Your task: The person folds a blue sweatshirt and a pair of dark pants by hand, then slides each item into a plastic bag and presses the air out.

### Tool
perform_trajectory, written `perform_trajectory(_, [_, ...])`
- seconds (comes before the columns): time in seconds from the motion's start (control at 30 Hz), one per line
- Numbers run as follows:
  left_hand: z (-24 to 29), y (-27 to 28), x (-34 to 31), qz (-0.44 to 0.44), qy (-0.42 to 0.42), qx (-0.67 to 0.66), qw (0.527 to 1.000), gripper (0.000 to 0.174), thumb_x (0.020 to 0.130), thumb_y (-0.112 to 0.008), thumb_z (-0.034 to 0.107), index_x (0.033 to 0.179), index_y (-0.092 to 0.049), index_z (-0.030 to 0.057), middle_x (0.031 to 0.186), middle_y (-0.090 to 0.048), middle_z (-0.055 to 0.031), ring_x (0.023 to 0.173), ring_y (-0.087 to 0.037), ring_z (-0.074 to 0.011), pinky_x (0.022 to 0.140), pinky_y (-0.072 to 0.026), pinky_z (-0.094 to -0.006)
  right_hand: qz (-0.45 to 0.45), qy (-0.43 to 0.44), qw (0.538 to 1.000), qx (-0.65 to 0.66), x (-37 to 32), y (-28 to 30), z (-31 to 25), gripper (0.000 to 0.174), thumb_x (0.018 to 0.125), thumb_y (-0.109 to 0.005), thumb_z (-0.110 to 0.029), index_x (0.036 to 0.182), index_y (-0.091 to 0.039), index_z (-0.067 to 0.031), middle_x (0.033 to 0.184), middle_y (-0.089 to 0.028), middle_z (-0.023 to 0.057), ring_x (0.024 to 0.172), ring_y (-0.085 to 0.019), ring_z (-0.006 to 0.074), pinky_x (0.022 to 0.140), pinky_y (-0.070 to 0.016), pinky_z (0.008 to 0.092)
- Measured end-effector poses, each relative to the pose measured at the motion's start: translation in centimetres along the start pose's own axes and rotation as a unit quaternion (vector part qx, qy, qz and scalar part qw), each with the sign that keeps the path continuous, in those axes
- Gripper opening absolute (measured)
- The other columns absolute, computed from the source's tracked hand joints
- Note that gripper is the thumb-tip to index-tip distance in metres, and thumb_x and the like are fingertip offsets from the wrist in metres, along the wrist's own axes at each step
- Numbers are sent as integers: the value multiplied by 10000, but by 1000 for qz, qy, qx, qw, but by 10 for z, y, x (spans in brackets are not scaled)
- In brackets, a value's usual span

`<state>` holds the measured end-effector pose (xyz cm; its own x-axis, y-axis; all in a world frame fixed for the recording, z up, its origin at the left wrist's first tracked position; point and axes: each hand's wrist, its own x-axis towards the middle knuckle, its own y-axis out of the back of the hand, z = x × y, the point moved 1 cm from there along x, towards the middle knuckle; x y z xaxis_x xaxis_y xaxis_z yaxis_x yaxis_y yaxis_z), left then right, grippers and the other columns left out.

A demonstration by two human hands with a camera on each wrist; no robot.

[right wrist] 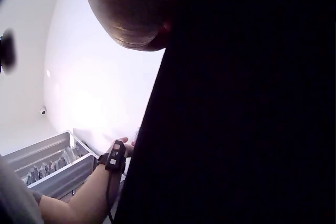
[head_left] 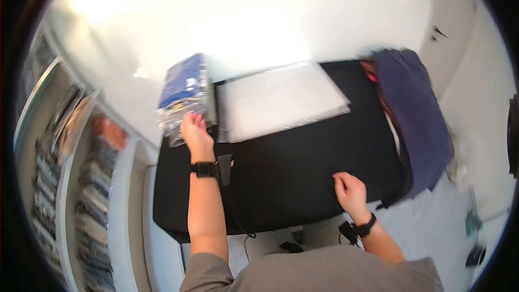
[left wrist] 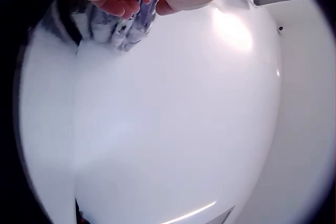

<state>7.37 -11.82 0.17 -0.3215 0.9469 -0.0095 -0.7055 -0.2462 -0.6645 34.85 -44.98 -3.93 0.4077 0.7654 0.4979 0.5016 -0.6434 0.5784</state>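
My left hand (head_left: 197, 134) reaches to the front of a stack of clothes in clear plastic bags (head_left: 183, 89) at the table's far left, with a blue folded garment on top. Its fingers are bent over the crinkled front end of the bag. The left wrist view shows the thumb apart from the fingers (left wrist: 116, 6), and the bagged garment (left wrist: 123, 30) behind them. My right hand (head_left: 351, 192) hangs loosely curled by the table's front edge, holding nothing. In the right wrist view the dark tablecloth fills most of the picture.
Flat clear plastic bags (head_left: 284, 100) lie in a pile on the black-covered table (head_left: 281, 184). Dark blue cloth (head_left: 413, 119) drapes over the right end. Shelves (head_left: 65, 178) of bagged clothes stand at left. A white wall (head_left: 259, 16) rises behind.
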Motion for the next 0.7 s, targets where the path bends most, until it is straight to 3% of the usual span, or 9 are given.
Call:
perform_trajectory(0.1, [-26, 3, -39, 21, 28, 23, 999, 165, 876, -585, 209, 963, -518, 87, 849, -522, -14, 734, -516, -114, 630, -413, -251, -36, -2, 999, 31, 2, 4, 2, 88, 825, -579, -96, 862, -653, -66, 786, -643, 133, 724, -636, 287, 635, -501, 357])
perform_trajectory(0.17, [-37, -1, -67, 2, -8, 50, 999, 132, 879, -578, 147, 808, -475, 107, 663, -420, 24, 540, -399, -70, 461, -309, -210, -133, -110, 970, 174, 7, 11, 19, 113, 871, -563, -108, 893, -641, -29, 735, -632, 82, 680, -631, 173, 609, -493, 291])
perform_trajectory(0.23, [-51, 10, -72, -37, 2, 101, 994, 217, 879, -578, 122, 717, -434, 122, 597, -367, 44, 486, -338, -55, 434, -239, -212, -187, -189, 923, 279, 24, 33, 28, 138, 904, -540, -107, 917, -625, 1, 728, -604, 25, 679, -593, 74, 600, -487, 228])
perform_trajectory(0.3, [-59, 17, -78, -69, 2, 151, 986, 290, 881, -574, 106, 664, -383, 132, 562, -320, 58, 463, -295, -47, 431, -201, -222, -97, -105, 975, 172, 48, 56, 50, 122, 872, -546, -87, 881, -627, 3, 740, -619, 56, 665, -609, 107, 594, -495, 258])
perform_trajectory(0.33, [-65, 23, -77, -82, -3, 188, 979, 307, 879, -567, 82, 657, -360, 135, 562, -313, 58, 453, -275, -43, 423, -193, -225, -65, -121, 983, 125, 64, 73, 56, 116, 848, -558, -88, 865, -627, 3, 730, -616, 68, 679, -621, 131, 608, -498, 290])
perform_trajectory(0.43, [-70, 22, -75, -127, -43, 308, 942, 326, 861, -574, 69, 639, -342, 126, 576, -292, 55, 494, -266, -49, 451, -210, -239, 35, -89, 993, -67, 116, 107, 95, 145, 781, -593, -145, 837, -661, -30, 805, -664, 158, 775, -654, 300, 701, -507, 357])
perform_trajectory(0.57, [-76, 22, -72, -175, -133, 396, 891, 346, 823, -584, 50, 624, -303, 80, 605, -270, 34, 589, -260, -80, 515, -250, -272, 51, -143, 951, -269, 180, 111, 174, 208, 743, -630, -172, 905, -649, -43, 935, -644, 179, 917, -617, 333, 802, -497, 405])
perform_trajectory(0.67, [-73, 19, -75, -196, -150, 440, 863, 349, 820, -586, 48, 626, -296, 68, 602, -282, 27, 582, -273, -85, 510, -257, -279, 98, -185, 891, -402, 199, 95, 182, 287, 722, -666, -216, 944, -623, -39, 966, -619, 164, 956, -597, 341, 798, -508, 428])
perform_trajectory(0.7, [-73, 20, -74, -198, -149, 439, 864, 353, 817, -591, 47, 626, -295, 63, 598, -286, 22, 580, -278, -90, 509, -262, -285, 103, -180, 893, -399, 205, 90, 183, 287, 722, -666, -216, 944, -623, -39, 966, -619, 164, 956, -597, 341, 798, -508, 428])
